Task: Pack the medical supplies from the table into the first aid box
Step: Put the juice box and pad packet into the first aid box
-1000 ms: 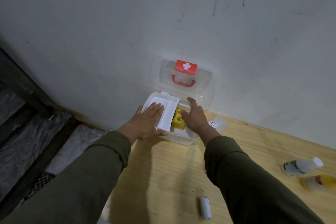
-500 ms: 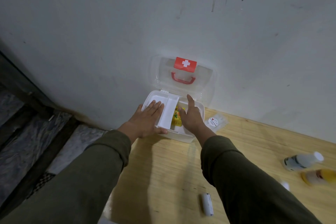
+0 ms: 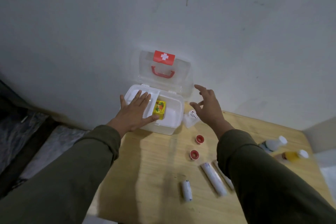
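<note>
The white first aid box [image 3: 175, 125] stands open against the wall, its clear lid [image 3: 181, 76] with a red cross leaning back. A yellow carton [image 3: 159, 109] lies inside, beside a white inner tray [image 3: 154, 96]. My left hand [image 3: 135, 112] lies flat on that tray, fingers spread. My right hand [image 3: 208, 106] hovers open to the right of the box, holding nothing, just above a small clear packet [image 3: 190, 119]. On the table lie two red tape rolls [image 3: 199, 139] [image 3: 194, 154], a short white roll [image 3: 187, 190] and a long white roll [image 3: 213, 179].
A white bottle [image 3: 272, 144] and a yellow bottle [image 3: 292, 155] lie near the table's right edge. The wooden table [image 3: 154, 169] ends at the left, with dark floor [image 3: 27, 132] below. The wall stands right behind the box.
My right hand has come out of the box and moved right, leaving the yellow carton inside. The view has tilted down, showing more supplies on the table. The left hand has stayed put.
</note>
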`<state>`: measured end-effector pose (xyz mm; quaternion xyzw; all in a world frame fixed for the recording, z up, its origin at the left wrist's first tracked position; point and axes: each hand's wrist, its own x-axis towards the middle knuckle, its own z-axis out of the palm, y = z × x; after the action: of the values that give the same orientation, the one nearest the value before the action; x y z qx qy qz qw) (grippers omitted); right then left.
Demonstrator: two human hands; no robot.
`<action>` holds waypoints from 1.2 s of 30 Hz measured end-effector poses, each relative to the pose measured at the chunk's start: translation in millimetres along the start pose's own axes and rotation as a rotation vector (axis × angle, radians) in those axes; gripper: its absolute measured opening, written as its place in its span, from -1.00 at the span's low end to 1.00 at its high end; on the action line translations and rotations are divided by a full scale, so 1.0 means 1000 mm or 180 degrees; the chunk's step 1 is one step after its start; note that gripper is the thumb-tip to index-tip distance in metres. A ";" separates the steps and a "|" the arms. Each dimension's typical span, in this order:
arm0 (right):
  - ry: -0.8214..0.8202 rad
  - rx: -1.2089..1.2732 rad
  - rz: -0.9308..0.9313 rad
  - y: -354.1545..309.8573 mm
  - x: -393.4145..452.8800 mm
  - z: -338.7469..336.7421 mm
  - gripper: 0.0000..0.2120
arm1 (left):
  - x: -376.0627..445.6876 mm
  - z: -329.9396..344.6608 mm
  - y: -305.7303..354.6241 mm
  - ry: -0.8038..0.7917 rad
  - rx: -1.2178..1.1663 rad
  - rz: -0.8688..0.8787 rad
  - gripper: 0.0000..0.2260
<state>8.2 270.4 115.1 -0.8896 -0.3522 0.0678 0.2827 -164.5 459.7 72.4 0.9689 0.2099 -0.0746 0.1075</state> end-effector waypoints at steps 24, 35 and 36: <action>-0.1630 -0.0863 -0.0333 0.108 0.030 0.033 -0.19 | -0.001 0.011 0.018 0.0030 0.0219 -0.0342 -0.11; -0.1232 -0.0031 0.0142 0.093 0.016 0.023 -0.18 | 0.000 0.013 0.014 -0.0031 0.0123 -0.0298 -0.02; -0.1130 0.0071 0.0179 0.091 0.015 0.019 -0.19 | 0.001 0.013 0.015 -0.0046 0.0124 -0.0299 -0.05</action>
<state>66.4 234.9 50.9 -0.8700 -0.3707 0.2356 0.2239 -159.1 443.8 61.9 0.9593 0.2529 -0.0906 0.0866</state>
